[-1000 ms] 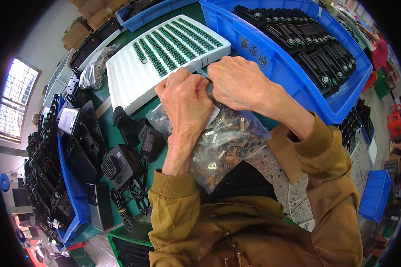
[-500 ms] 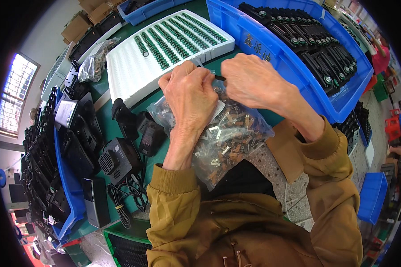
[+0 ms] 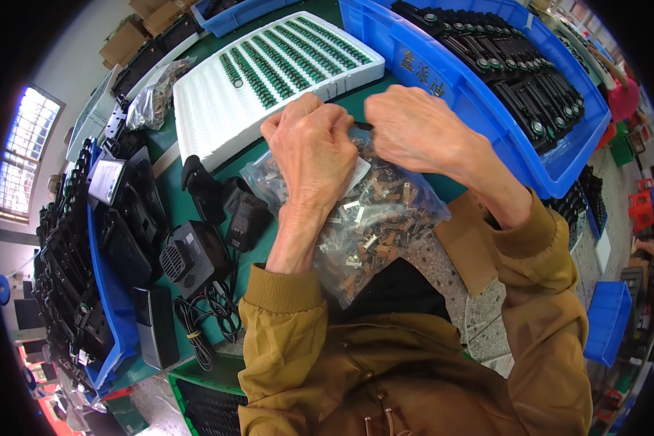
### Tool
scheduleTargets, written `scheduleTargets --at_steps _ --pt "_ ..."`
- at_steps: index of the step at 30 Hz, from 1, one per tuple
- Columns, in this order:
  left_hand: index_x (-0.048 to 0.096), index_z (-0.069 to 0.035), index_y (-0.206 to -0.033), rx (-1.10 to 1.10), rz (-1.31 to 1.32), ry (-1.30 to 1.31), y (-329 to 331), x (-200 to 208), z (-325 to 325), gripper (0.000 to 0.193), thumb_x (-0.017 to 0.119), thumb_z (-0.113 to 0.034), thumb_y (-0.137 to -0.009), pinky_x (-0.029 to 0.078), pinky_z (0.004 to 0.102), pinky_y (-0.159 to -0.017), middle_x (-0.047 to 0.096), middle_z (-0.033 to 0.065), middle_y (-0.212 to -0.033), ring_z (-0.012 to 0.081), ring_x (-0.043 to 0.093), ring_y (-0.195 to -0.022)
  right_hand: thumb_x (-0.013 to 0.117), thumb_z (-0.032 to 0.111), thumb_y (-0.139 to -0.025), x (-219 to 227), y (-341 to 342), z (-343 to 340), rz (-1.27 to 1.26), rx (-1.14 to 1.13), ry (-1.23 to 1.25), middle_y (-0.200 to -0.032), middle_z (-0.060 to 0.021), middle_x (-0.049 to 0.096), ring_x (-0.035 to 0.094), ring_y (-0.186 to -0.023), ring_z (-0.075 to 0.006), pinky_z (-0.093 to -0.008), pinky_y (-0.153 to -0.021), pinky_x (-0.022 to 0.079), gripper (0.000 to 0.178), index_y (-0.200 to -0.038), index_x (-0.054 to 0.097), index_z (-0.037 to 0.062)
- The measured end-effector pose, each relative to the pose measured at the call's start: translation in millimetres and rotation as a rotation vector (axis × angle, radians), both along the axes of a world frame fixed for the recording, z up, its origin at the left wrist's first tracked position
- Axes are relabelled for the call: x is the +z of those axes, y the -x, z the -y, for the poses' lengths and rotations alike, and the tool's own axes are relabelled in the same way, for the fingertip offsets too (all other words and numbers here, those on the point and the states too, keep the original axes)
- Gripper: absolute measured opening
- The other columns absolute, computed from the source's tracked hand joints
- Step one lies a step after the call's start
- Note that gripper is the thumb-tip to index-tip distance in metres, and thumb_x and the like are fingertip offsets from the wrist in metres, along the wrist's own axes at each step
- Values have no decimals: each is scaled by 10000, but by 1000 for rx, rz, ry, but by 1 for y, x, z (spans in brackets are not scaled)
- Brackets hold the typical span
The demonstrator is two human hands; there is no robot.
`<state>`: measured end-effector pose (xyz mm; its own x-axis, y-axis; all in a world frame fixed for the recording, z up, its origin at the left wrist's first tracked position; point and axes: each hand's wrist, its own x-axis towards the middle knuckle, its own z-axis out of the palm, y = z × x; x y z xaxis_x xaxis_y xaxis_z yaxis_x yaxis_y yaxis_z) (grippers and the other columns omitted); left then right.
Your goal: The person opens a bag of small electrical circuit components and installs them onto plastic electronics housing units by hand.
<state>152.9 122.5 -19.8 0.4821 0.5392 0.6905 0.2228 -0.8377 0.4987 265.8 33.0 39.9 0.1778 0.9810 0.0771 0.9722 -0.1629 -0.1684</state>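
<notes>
My left hand (image 3: 311,149) is closed, its knuckles up, over the upper part of a clear plastic bag (image 3: 341,280). Many small brown and silvery metal parts (image 3: 374,236) fill this bag. My right hand (image 3: 423,131) is closed too, just to the right of it. Between the fingertips of both hands a short dark piece (image 3: 362,126) shows; most of it is hidden by the fingers. A white label lies under the plastic beside my left hand.
Beyond my hands lies a white foam tray (image 3: 203,109) with rows of green coil-like parts. A blue crate (image 3: 479,123) of black units stands at the right. Black devices, a charger-like box (image 3: 194,258) and coiled cable (image 3: 207,320) sit at the left, beside another blue bin (image 3: 116,320).
Both hands keep their grip on the dark piece. My right hand has shifted slightly to the right and up, and a little more of the dark piece shows between them.
</notes>
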Motion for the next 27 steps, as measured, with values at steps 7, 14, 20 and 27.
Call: scheduleTargets --at_steps 7,14,20,27 --pt "684 -48 -706 -29 26 24 -2 0 -1 22 683 -64 -721 344 380 -826 555 45 -706 232 569 -787 539 86 -719 -1 0 -13 -51 -18 37 -721 -249 617 622 -746 -431 -478 -631 518 156 -665 587 -52" --pt "681 -48 -708 -12 27 74 1 1 0 40 686 -68 -742 342 373 -829 546 40 -697 220 563 -774 565 76 -730 -10 -8 11 -37 -46 -59 -789 -269 646 657 -769 -421 -472 -653 543 159 -768 648 -54" --pt "668 -53 -695 -36 38 92 -1 1 -1 60 703 -82 -734 346 363 -819 530 33 -679 215 551 -740 570 172 -815 -28 -13 3 -393 -253 -243 -790 -314 615 642 -787 -430 -488 -683 513 255 -782 635 -72" --pt "656 -37 -678 -63 54 109 0 3 -1 90 719 -88 -719 374 347 -734 508 33 -640 216 536 -667 600 388 -899 -42 -23 -6 -955 -261 -256 -560 6 410 402 -540 -94 -286 -480 317 436 -702 606 0"
